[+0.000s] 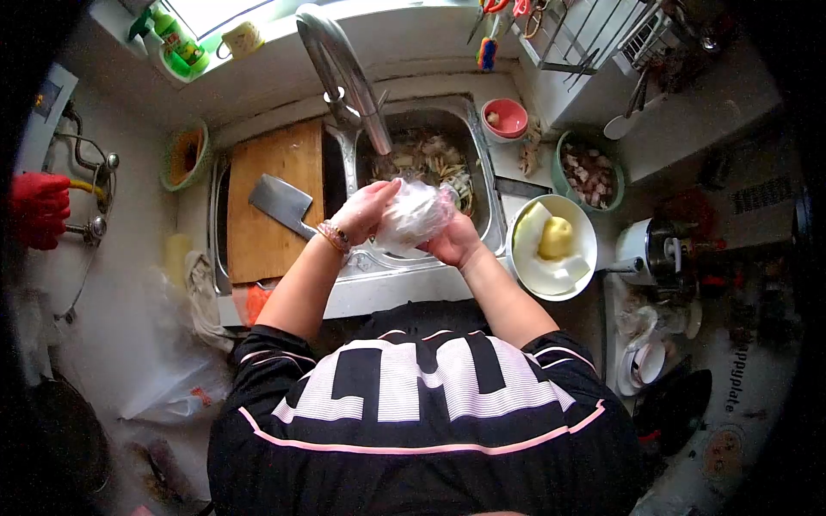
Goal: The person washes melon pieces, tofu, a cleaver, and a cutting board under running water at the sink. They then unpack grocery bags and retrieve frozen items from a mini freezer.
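Between my two hands is a crumpled whitish plastic bag with a pinkish patch on its right side; what is inside cannot be made out. My left hand, with a beaded bracelet at the wrist, grips the bag from the left, thumb on top. My right hand holds it from the lower right, its fingers partly hidden beneath. Both hands are over the near edge of the steel sink, where pale scraps lie. On the left, a cleaver rests on a wooden cutting board.
A faucet arches over the sink. To the right stand a white bowl with pale peeled pieces, a green bowl of meat chunks and a pink bowl. A green basket sits left of the board.
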`<state>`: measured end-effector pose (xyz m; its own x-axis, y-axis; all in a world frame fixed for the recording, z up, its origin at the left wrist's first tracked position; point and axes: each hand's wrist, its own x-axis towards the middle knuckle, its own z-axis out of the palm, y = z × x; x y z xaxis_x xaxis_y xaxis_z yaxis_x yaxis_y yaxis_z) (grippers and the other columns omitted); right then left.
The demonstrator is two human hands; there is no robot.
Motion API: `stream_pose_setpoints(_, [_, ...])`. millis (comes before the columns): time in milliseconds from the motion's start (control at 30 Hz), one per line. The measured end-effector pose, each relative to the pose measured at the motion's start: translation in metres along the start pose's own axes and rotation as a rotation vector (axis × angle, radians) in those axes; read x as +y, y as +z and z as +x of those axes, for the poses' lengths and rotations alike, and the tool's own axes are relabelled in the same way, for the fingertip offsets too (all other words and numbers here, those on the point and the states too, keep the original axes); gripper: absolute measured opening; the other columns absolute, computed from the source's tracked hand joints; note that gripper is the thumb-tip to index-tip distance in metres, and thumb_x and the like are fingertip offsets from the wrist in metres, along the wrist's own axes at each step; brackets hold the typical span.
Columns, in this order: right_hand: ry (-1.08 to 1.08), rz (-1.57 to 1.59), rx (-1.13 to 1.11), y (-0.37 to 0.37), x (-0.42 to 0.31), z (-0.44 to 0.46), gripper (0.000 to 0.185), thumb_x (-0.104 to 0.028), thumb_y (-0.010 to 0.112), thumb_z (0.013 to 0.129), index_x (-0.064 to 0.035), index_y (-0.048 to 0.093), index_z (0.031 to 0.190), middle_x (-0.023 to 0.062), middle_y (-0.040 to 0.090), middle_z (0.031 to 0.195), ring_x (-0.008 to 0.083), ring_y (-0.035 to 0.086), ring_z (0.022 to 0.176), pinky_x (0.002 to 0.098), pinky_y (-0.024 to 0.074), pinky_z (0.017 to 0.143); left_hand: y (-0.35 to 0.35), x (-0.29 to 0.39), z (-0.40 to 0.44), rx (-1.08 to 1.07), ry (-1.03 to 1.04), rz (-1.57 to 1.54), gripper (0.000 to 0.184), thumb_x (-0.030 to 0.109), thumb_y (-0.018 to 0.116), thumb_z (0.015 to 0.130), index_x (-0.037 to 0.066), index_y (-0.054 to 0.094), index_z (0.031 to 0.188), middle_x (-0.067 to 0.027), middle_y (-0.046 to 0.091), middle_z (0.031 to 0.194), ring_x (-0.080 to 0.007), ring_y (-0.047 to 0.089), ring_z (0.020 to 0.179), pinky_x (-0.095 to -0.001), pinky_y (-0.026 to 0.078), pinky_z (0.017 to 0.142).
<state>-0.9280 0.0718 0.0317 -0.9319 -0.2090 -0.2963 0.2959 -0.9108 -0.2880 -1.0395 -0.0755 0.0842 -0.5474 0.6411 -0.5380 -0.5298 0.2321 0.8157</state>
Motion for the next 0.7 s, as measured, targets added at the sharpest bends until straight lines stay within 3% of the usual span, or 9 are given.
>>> stream_pose_setpoints(100, [-0.08,0.099,-0.052,0.004,-0.002,-0.001,0.061,-0.057,0.029,0.089,-0.0118,0.041,0.128,0.0091,0.048,0.126,0.0278,0.049,0.113,0.0485,0.0401,0.093,0.017,0.014,-0.027,-0.075,0.101,0.08,0.033,0.024,0.058,0.086,0.002,0.054,0.111,-0.0064,0.06,0.098,-0.0133,0.058,0.089,-0.0252,0.048,0.079])
stream_pose_setpoints(133, [-0.093,0.117,-0.055,0.002,-0.002,0.0,0.061,-0.056,0.029,0.089,-0.0114,0.041,0.129,0.0098,0.047,0.127,0.0286,0.048,0.113,0.049,0.0399,0.094,0.012,0.008,-0.023,-0.185,0.294,0.276,0.039,0.018,0.065,0.082,0.002,0.052,0.115,-0.0071,0.058,0.104,-0.0128,0.057,0.092,-0.0257,0.047,0.082])
stream_pose_setpoints(233, [-0.111,0.201,-0.127,-0.004,-0.005,0.003,0.059,-0.053,0.031,0.09,-0.0104,0.038,0.131,0.0121,0.043,0.131,0.0308,0.045,0.116,0.0502,0.0376,0.096,0.014,-0.003,-0.021,0.019,0.592,0.737,0.042,0.012,0.069,0.077,0.003,0.055,0.115,-0.0088,0.06,0.106,-0.0103,0.058,0.087,-0.0252,0.05,0.074])
stream_pose_setpoints(333, [-0.081,0.266,-0.249,-0.001,-0.01,-0.002,0.057,-0.05,0.033,0.09,-0.0103,0.037,0.131,0.013,0.041,0.132,0.0316,0.044,0.118,0.0509,0.0345,0.098,0.022,0.008,-0.033,0.074,0.562,0.55,0.034,0.014,0.068,0.078,0.003,0.06,0.109,-0.0134,0.062,0.096,-0.0137,0.062,0.077,-0.0253,0.052,0.065])
stream_pose_setpoints(400, [-0.073,0.302,-0.216,-0.006,-0.009,0.001,0.058,-0.051,0.035,0.089,-0.0123,0.037,0.132,0.0123,0.04,0.133,0.032,0.04,0.121,0.053,0.0321,0.099,0.015,0.004,-0.029,0.182,0.775,0.537,0.02,0.009,0.062,0.082,0.001,0.064,0.1,-0.012,0.062,0.087,-0.0108,0.061,0.065,-0.0223,0.05,0.052])
stream_pose_setpoints(467, [-0.086,0.235,-0.174,-0.012,-0.006,-0.001,0.058,-0.054,0.038,0.087,-0.0148,0.04,0.13,0.011,0.043,0.131,0.0319,0.041,0.119,0.0541,0.0328,0.098,0.011,0.002,-0.031,0.329,0.802,0.555,0.015,0.008,0.06,0.084,-0.001,0.064,0.095,-0.009,0.063,0.079,-0.0083,0.058,0.058,-0.021,0.047,0.048])
stream_pose_setpoints(600, [-0.076,0.221,-0.229,-0.021,0.004,0.006,0.065,-0.054,0.058,0.075,-0.0181,0.043,0.127,0.0107,0.042,0.132,0.0319,0.039,0.122,0.0577,0.0293,0.099,0.02,0.02,-0.041,0.241,0.785,0.108,0.017,0.016,0.052,0.09,0.0,0.058,0.091,-0.0043,0.064,0.072,-0.0051,0.052,0.052,-0.0194,0.043,0.045])
stream_pose_setpoints(633, [-0.052,0.231,-0.134,-0.026,0.005,0.007,0.066,-0.053,0.065,0.067,-0.0189,0.049,0.122,0.0103,0.048,0.126,0.0325,0.042,0.119,0.0584,0.0284,0.099,0.02,0.027,-0.045,0.268,0.846,0.115,0.016,0.016,0.052,0.091,0.001,0.058,0.09,-0.004,0.063,0.072,-0.0051,0.052,0.053,-0.0192,0.042,0.046])
stream_pose_setpoints(700, [-0.053,0.258,-0.168,-0.045,0.007,0.014,0.064,-0.053,0.065,0.067,-0.0186,0.052,0.118,0.0103,0.051,0.122,0.0334,0.046,0.114,0.0588,0.0293,0.099,0.01,0.043,-0.053,0.338,0.911,0.129,0.017,0.019,0.052,0.091,0.004,0.058,0.087,-0.0022,0.062,0.072,-0.0051,0.052,0.058,-0.019,0.042,0.051])
